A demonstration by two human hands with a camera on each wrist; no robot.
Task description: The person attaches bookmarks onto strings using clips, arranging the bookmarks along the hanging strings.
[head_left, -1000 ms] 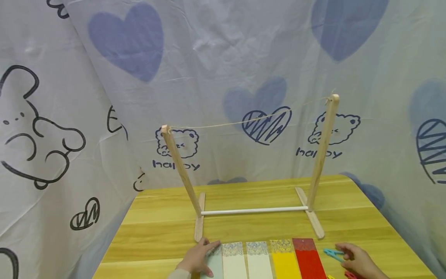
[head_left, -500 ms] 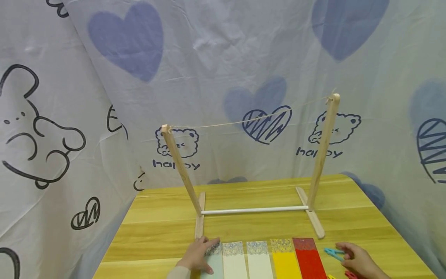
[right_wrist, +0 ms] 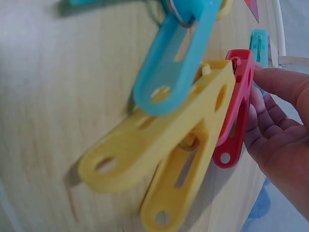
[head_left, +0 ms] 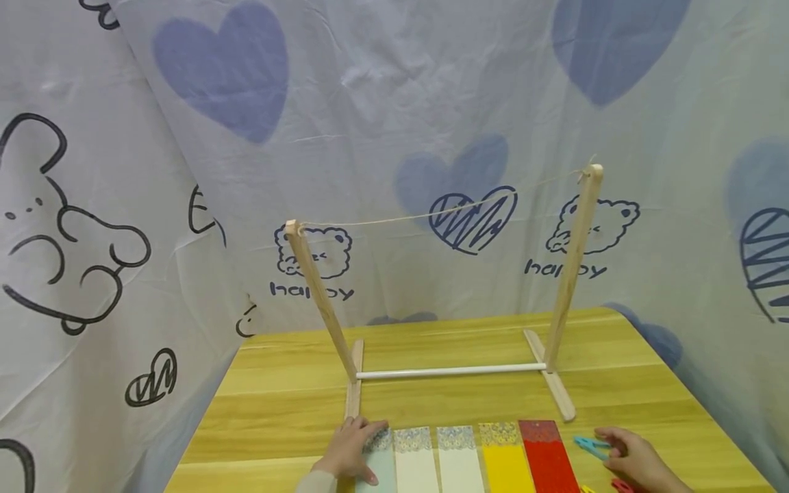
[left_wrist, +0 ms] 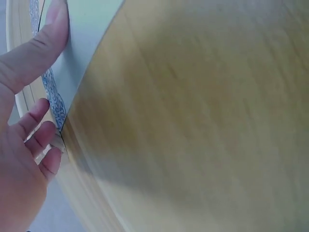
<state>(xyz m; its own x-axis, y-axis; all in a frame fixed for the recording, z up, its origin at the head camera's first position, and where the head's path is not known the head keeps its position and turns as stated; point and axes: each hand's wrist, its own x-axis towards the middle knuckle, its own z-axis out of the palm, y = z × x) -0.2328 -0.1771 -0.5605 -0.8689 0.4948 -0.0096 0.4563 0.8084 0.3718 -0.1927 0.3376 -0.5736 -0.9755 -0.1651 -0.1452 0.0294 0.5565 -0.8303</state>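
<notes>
My left hand [head_left: 350, 450] rests at the far end of a pale green card [head_left: 381, 472] with a lace-pattern border. In the left wrist view the thumb [left_wrist: 46, 46] lies on the card, and other fingers bend beside its patterned edge. Toward the right, my right hand [head_left: 635, 457] has thumb and forefinger on either side of the handles of a light blue clothespin [head_left: 590, 445]. Its thumb [right_wrist: 277, 79] crosses that clothespin in the right wrist view. A red clothespin [right_wrist: 236, 108], a yellow clothespin [right_wrist: 154, 140] and another blue clothespin [right_wrist: 176, 63] lie nearby.
Two cream cards [head_left: 416, 465] [head_left: 461, 465], a yellow card [head_left: 508, 469] and a red card [head_left: 548, 455] lie in a row between the hands. Behind them stands a wooden frame [head_left: 570, 274] with a string [head_left: 382, 220] across its top and a white rod [head_left: 450, 372] below.
My left hand has shifted very slightly away from me along the pale green card. My right hand and the clothespins stay in place.
</notes>
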